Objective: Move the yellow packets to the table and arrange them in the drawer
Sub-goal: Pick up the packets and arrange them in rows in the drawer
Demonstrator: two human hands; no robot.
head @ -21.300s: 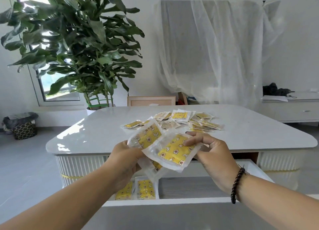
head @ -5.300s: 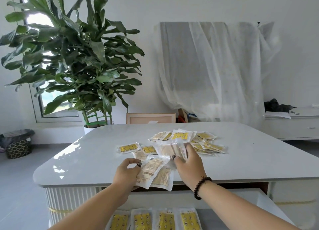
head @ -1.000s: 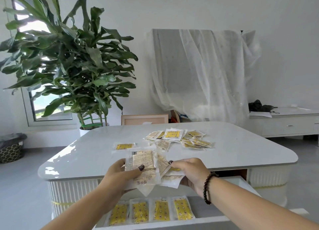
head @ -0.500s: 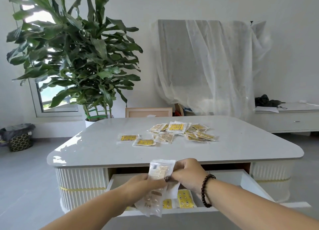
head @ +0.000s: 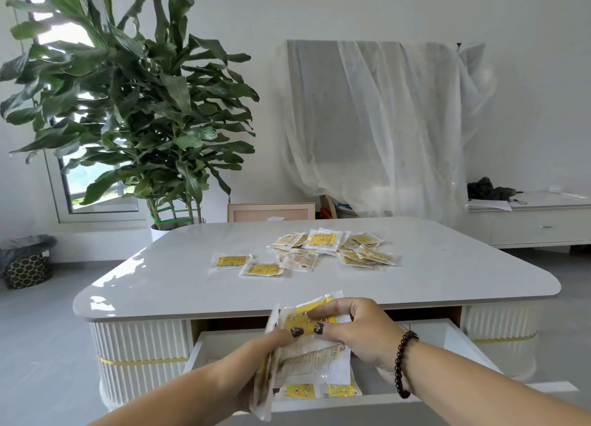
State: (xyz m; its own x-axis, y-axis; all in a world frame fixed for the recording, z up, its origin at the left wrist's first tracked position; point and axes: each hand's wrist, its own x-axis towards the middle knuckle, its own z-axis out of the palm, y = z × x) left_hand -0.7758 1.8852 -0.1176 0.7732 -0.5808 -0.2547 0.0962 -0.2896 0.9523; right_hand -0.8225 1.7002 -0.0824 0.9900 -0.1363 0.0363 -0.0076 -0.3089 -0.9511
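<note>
Both hands hold a small bundle of clear packets with yellow inserts (head: 307, 350) above the open white drawer (head: 454, 336). My left hand (head: 256, 365) grips the bundle from the left edge. My right hand (head: 355, 329) pinches the top yellow packet (head: 303, 319). Under the bundle, yellow packets (head: 319, 390) lie in a row at the drawer's front. A pile of more packets (head: 335, 246) sits on the white table (head: 166, 281), with two single packets (head: 246, 265) to its left.
A large potted plant (head: 134, 105) stands behind the table's left corner. A sheet-draped object (head: 383, 121) stands behind the table, with a low white cabinet (head: 537, 224) at the right. A dark patterned basket (head: 27, 262) sits on the floor at far left.
The bundle came down from table height to over the drawer. In the last half second my right hand turned a packet so that its yellow face shows on top.
</note>
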